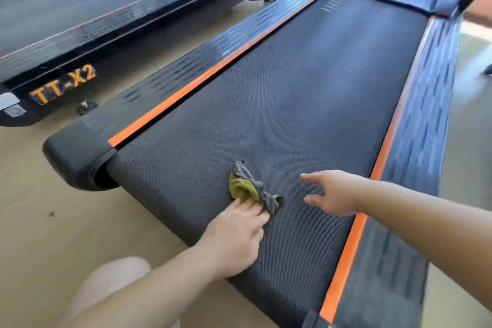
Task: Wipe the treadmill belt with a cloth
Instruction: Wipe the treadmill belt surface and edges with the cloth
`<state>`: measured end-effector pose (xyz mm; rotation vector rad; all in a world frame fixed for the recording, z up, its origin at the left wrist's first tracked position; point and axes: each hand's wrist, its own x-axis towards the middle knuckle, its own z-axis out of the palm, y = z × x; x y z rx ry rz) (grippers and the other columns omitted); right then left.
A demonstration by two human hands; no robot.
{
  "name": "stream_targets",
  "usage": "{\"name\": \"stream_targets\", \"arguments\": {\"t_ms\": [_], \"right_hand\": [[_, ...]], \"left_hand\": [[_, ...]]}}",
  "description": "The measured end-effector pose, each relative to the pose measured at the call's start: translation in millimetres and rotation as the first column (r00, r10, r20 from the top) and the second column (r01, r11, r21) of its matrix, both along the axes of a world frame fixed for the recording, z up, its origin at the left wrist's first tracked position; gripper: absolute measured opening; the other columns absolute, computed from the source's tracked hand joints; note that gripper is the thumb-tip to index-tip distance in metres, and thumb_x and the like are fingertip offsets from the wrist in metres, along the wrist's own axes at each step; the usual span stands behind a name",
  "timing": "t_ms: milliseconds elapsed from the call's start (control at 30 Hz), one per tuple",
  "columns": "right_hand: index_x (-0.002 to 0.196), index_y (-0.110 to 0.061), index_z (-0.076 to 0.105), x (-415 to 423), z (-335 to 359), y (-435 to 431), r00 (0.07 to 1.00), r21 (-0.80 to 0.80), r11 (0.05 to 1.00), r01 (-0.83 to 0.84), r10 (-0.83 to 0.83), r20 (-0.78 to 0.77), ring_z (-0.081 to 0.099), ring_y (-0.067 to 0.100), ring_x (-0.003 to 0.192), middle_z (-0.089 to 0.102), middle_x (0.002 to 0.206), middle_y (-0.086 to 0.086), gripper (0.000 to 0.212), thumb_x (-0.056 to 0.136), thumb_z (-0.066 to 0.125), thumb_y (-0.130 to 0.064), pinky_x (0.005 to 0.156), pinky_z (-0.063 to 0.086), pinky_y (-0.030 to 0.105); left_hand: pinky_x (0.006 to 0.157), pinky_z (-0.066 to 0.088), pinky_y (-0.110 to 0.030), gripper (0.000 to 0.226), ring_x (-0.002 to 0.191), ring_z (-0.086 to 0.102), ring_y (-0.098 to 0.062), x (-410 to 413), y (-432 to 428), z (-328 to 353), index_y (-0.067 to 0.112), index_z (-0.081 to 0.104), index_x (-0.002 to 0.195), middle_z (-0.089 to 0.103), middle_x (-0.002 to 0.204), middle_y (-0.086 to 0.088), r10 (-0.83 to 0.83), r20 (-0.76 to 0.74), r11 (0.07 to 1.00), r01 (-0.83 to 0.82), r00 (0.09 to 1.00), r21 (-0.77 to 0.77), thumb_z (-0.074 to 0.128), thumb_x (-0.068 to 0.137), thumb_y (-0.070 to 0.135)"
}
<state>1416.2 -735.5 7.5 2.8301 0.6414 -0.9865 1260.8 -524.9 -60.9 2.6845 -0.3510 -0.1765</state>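
The crumpled cloth [250,186] sits on the treadmill belt's [306,88] near end, directly beyond my left grip [234,237], whose fingers seem pressed flat on its near edge. My right grip [332,192] hovers spread, just right of it.

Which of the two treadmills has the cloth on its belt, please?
The nearer treadmill, where the left hand presses the cloth; the other treadmill, labelled TT-X2, shows none.

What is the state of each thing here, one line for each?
cloth: crumpled, lying on the treadmill belt.
left hand: fingers pressing on the cloth's near edge.
right hand: open, fingers spread, holding nothing, apart from the cloth.
treadmill belt: whether it runs, cannot tell.
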Motion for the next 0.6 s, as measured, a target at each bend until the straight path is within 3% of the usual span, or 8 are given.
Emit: {"name": "stream_targets", "arguments": {"t_ms": [100, 167, 233, 300, 333, 400, 467, 600], "right_hand": [[0.156, -0.048, 0.025, -13, 8, -10, 0.999, 0.003, 0.999, -0.038, 0.038, -0.023, 0.034, 0.020, 0.149, 0.033, 0.163, -0.010, 0.062, 0.099, 0.047, -0.058, 0.119, 0.033, 0.044], [0.156, -0.047, 0.024, -24, 7, -18, 1.000, 0.094, 0.996, -0.005, 0.005, 0.000, 0.029, 0.017, 0.151, 0.024, 0.165, -0.014, 0.060, 0.101, 0.044, -0.057, 0.121, 0.032, 0.044], [0.158, -0.045, 0.021, -34, 4, -29, 0.999, 0.113, 0.994, -0.009, 0.006, 0.032, 0.023, 0.017, 0.153, 0.016, 0.168, -0.013, 0.059, 0.103, 0.039, -0.057, 0.122, 0.028, 0.042], [0.160, -0.042, 0.016, -34, -1, -37, 0.995, 0.048, 0.996, -0.078, 0.075, 0.067, 0.011, 0.018, 0.156, 0.010, 0.169, -0.008, 0.061, 0.104, 0.035, -0.058, 0.126, 0.016, 0.041], [0.160, -0.043, 0.014, -32, -1, -40, 0.994, 0.035, 0.995, -0.088, 0.086, 0.069, 0.005, 0.018, 0.157, 0.005, 0.170, -0.007, 0.062, 0.103, 0.032, -0.061, 0.127, 0.011, 0.041], [0.159, -0.048, 0.008, -27, -2, -43, 0.999, 0.049, 0.998, -0.044, 0.043, 0.033, -0.004, 0.020, 0.157, -0.003, 0.170, -0.007, 0.062, 0.102, 0.026, -0.065, 0.128, 0.004, 0.044], [0.157, -0.053, 0.004, -26, -5, -44, 0.998, 0.043, 0.998, -0.043, 0.044, -0.034, -0.007, 0.022, 0.157, -0.009, 0.170, -0.007, 0.059, 0.102, 0.021, -0.066, 0.127, 0.000, 0.045], [0.157, -0.052, 0.002, -22, -9, -51, 0.993, -0.015, 0.995, -0.102, 0.101, -0.058, -0.005, 0.023, 0.157, -0.009, 0.170, -0.003, 0.057, 0.103, 0.016, -0.064, 0.127, -0.002, 0.046]], "left_hand": [[0.122, 0.030, -0.039, 0.054, 0.142, 0.043, -0.018, 6, 26, -1, 0.032, 0.041, 0.153, 0.048, 0.153, 0.008, 0.026, -0.037, 0.999, -0.025, 0.999, 0.020, 0.029, 0.100, 0.034], [0.104, 0.048, -0.044, 0.047, 0.129, 0.056, -0.022, 26, 38, 6, 0.034, 0.049, 0.146, 0.060, 0.140, 0.007, 0.134, -0.028, 0.991, -0.135, 0.991, -0.020, 0.037, 0.101, 0.032], [0.088, 0.054, -0.043, 0.037, 0.109, 0.064, -0.023, 43, 28, 17, 0.028, 0.065, 0.130, 0.069, 0.118, 0.006, 0.100, 0.121, 0.994, -0.104, 0.988, 0.026, 0.045, 0.100, 0.034], [0.085, 0.050, -0.042, 0.034, 0.103, 0.063, -0.024, 49, 19, 15, 0.026, 0.073, 0.117, 0.069, 0.114, 0.004, 0.037, 0.211, 0.987, -0.069, 0.977, 0.144, 0.049, 0.097, 0.041], [0.097, 0.046, -0.046, 0.042, 0.117, 0.058, -0.027, 50, 17, 12, 0.029, 0.070, 0.125, 0.064, 0.128, 0.001, 0.048, 0.150, 0.980, -0.076, 0.987, 0.186, 0.044, 0.098, 0.048], [0.125, 0.014, -0.049, 0.064, 0.153, 0.017, -0.031, 48, 12, -1, 0.040, 0.038, 0.154, 0.027, 0.166, -0.003, 0.100, -0.014, 0.958, -0.092, 0.995, 0.270, 0.018, 0.097, 0.062], [0.125, -0.010, -0.050, 0.069, 0.155, -0.020, -0.027, 41, 9, -20, 0.044, 0.004, 0.161, -0.011, 0.170, 0.000, 0.114, -0.109, 0.946, -0.075, 0.987, 0.314, 0.003, 0.096, 0.067], [0.125, -0.013, -0.047, 0.061, 0.152, -0.028, -0.025, 52, 32, -16, 0.049, -0.006, 0.158, -0.028, 0.164, 0.004, 0.068, -0.114, 0.932, -0.022, 0.991, 0.362, 0.008, 0.101, 0.065]]}}
